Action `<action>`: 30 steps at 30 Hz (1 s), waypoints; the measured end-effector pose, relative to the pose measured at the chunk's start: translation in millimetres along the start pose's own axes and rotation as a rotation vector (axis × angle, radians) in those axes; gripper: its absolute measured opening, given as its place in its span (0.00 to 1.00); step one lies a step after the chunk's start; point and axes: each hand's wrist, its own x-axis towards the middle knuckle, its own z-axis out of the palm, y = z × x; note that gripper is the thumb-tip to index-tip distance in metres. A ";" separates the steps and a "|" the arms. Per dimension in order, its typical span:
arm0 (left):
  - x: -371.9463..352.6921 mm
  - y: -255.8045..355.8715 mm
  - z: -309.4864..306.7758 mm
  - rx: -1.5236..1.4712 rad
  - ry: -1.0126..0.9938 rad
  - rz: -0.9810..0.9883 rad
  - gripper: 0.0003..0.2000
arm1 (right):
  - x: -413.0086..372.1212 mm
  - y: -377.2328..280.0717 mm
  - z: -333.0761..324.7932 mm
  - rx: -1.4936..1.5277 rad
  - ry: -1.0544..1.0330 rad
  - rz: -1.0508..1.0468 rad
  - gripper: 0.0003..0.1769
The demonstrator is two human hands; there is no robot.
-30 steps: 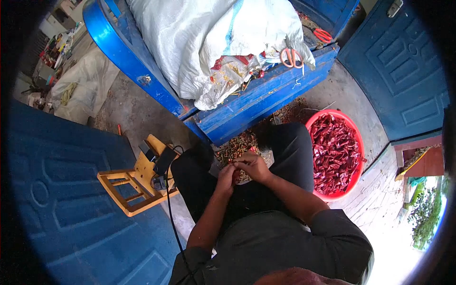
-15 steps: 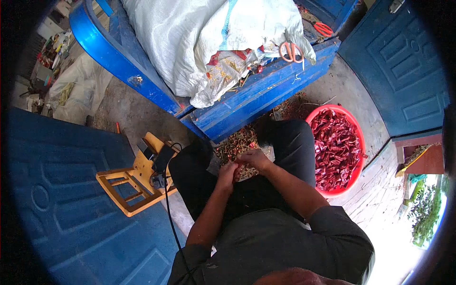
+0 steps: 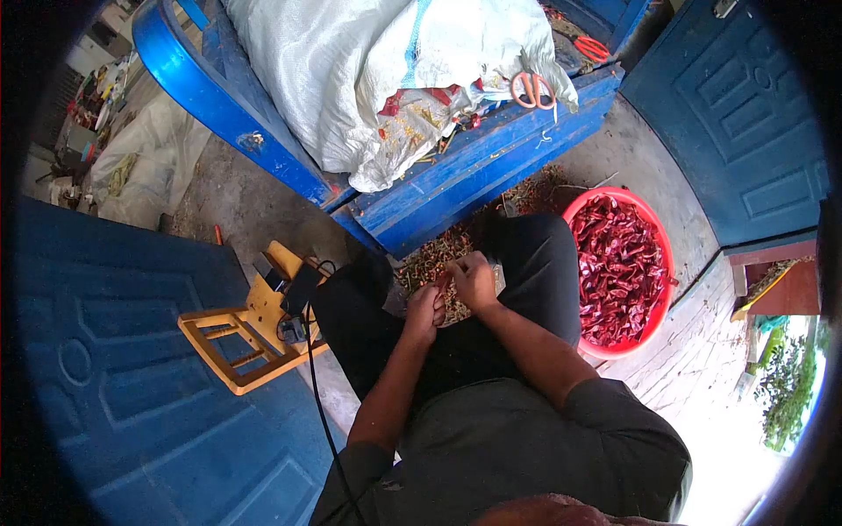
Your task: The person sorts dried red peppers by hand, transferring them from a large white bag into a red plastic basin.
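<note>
Between my knees, my left hand (image 3: pixel 424 309) is closed around what looks like a dried red chili (image 3: pixel 444 281); its tip sticks up past my fingers. Just to the right and slightly higher, my right hand (image 3: pixel 474 283) has its fingers curled in against the same chili. How the fingertips meet it is too small to make out. Below the hands lies a heap of chili stems and bits (image 3: pixel 430 263) on the floor. A red basin (image 3: pixel 670 276) full of dried red chilies (image 3: pixel 617 272) stands beside my right knee.
A blue wooden bench (image 3: pixel 491 188) ahead carries a white woven sack (image 3: pixel 307 88) and two pairs of scissors, one pink-handled (image 3: pixel 532 90), one red-handled (image 3: pixel 591 48). Left is a small wooden chair (image 3: pixel 210 351) with devices and a black cable (image 3: pixel 317 394). Blue doors (image 3: pixel 132 351) flank both sides.
My right hand has turned and lifted a little, its fingers now more upright. The chili between my hands shows more clearly. The view has shifted slightly.
</note>
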 end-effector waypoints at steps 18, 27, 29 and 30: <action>-26.6 11.5 -6.4 0.006 -0.039 0.043 0.07 | 0.0 -65.9 -40.3 0.513 -0.585 0.301 0.16; -21.6 6.0 2.8 0.088 -0.092 0.067 0.07 | 49.4 -70.8 -158.3 0.375 0.113 0.194 0.03; -13.9 -1.9 -12.9 0.073 -0.098 -0.010 0.08 | 61.1 -56.4 -216.3 0.320 0.261 0.215 0.07; -13.0 -1.7 -11.7 0.064 -0.103 -0.013 0.08 | 60.4 -33.9 -245.0 0.243 0.306 0.267 0.09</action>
